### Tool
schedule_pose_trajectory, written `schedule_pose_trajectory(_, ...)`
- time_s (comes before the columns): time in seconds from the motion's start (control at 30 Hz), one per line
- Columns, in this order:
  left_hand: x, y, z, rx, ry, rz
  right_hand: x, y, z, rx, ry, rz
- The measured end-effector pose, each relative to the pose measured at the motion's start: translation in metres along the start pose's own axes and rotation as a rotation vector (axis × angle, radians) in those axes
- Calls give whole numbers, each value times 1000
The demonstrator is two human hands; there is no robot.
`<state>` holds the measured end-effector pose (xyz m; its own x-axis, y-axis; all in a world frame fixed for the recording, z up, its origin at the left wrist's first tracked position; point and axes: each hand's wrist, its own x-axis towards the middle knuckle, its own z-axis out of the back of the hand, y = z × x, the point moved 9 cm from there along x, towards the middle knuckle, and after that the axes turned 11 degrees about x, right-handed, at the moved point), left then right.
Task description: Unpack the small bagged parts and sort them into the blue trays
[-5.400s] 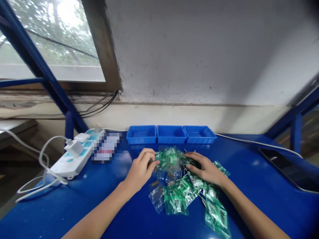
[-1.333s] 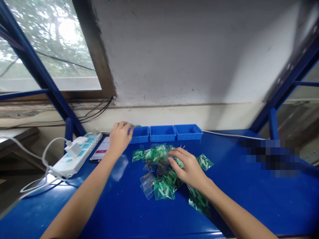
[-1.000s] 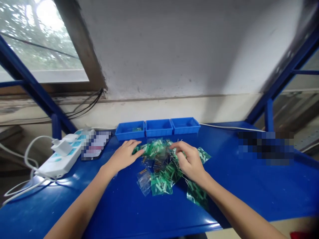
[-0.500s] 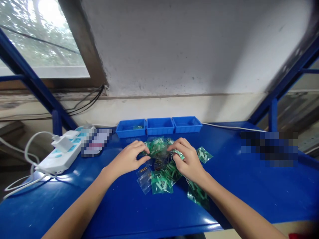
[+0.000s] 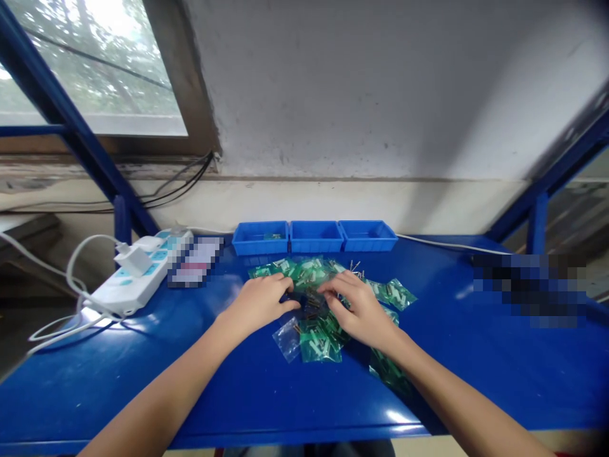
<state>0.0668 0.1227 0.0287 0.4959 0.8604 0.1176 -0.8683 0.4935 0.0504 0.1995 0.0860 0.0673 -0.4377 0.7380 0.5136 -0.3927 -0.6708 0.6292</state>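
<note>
A pile of small green plastic bags (image 5: 321, 346) with pale strips inside lies on the blue table. Among them are clear bags (image 5: 287, 339), and dark thin pieces (image 5: 311, 303) show between my hands. My left hand (image 5: 266, 301) is at the pile's left side, thumb and index finger apart with a gap between them. From the right, my right hand (image 5: 359, 308) reaches into the pile with its fingertips close together; what they pinch, if anything, is too small to make out. Several loose metal pins (image 5: 354, 268) stick out behind the right hand.
Three blue bins (image 5: 316, 244) stand in a row behind the pile; the left one holds a small green bag (image 5: 275, 236). On the left are a white power strip (image 5: 136, 279) with cables and a blurred phone (image 5: 196, 261). A blurred dark object (image 5: 530, 285) lies right.
The view has shifted, so everything sits farther right. The green bags behind my hands lie more spread out, and loose pins now show at the back. Both hands stay at the pile.
</note>
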Motion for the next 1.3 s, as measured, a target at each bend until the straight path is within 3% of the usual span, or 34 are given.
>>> schedule_pose_trajectory(0.2, 3, -20, 9, 109, -128, -92, -1, -1, -9, -14, 55, -2)
schedule_pose_trajectory(0.4, -13, -10, 54, -73, -463, 17, -1, -1, -14, 129, 122, -105)
schedule_pose_trajectory(0.53, -29, -40, 72, -124, -648, -213, -4, -15, -18, 497, 74, -325)
schedule_pose_trajectory(0.63, -32, -64, 63, -92, -599, -350, -5, -23, -18, 689, -10, -392)
schedule_pose_trajectory(0.7, -28, -69, 54, -122, -522, -357, -5, -24, -14, 637, -52, -370)
schedule_pose_trajectory(0.77, -21, -63, 46, -262, -430, -277, -6, -23, -9, 516, -87, -313)
schedule_pose_trajectory(0.9, -7, -38, 23, -776, -181, -24, -10, -16, 3, 416, -204, -164)
schedule_pose_trajectory(1.0, -3, -32, 11, -1080, -94, 65, -9, 0, 5, 293, -170, -8)
schedule_pose_trajectory(1.13, -2, -25, 12, -1196, -184, 114, -8, 19, 11, 65, -187, 141)
schedule_pose_trajectory(1.23, -11, -12, 31, -967, -435, 127, -7, 11, 17, 37, -234, 36)
schedule_pose_trajectory(1.3, -20, -16, 50, -721, -601, 10, -6, 2, 18, 107, -238, -67)
